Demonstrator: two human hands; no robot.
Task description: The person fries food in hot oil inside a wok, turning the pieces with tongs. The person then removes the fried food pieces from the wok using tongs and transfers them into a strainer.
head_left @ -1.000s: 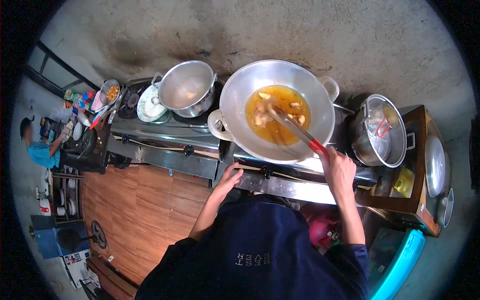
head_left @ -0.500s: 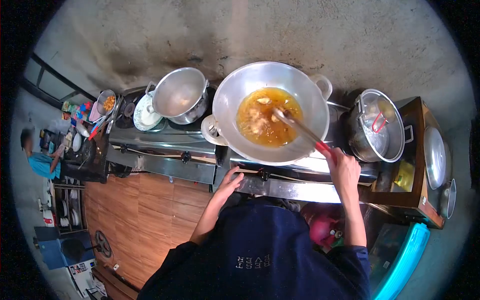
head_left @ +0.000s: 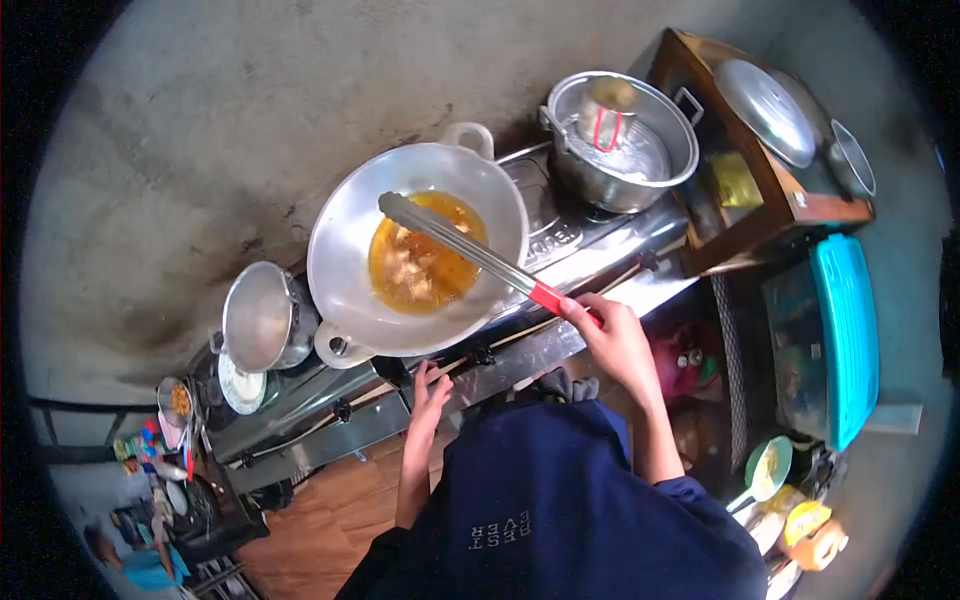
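My right hand (head_left: 618, 342) is closed around the red grip of metal tongs (head_left: 462, 244). The tongs reach across a large two-handled aluminium wok (head_left: 342, 225), their tips above its far side. Brown oil (head_left: 445, 285) fills the wok's bottom, with several pale pieces of food (head_left: 408, 272) frying in it; their kind is unclear. Nothing appears to be gripped at the tips. In front of the stove's front panel (head_left: 500, 378), below the wok's near handle, my left hand (head_left: 430, 395) is empty, fingers apart.
A deep pot (head_left: 258, 315) and a white plate (head_left: 242, 390) stand left of the wok. On the right are a pot (head_left: 645, 180) holding a red-handled utensil (head_left: 606, 130), a wooden cabinet (head_left: 790, 222) and a teal-lidded bin (head_left: 848, 340). Another person (head_left: 150, 567) is at far left.
The tongs have come up out of the oil, and their tips now hang over the wok's far side. My view has turned, bringing more of the right side into sight. My left hand stays empty.
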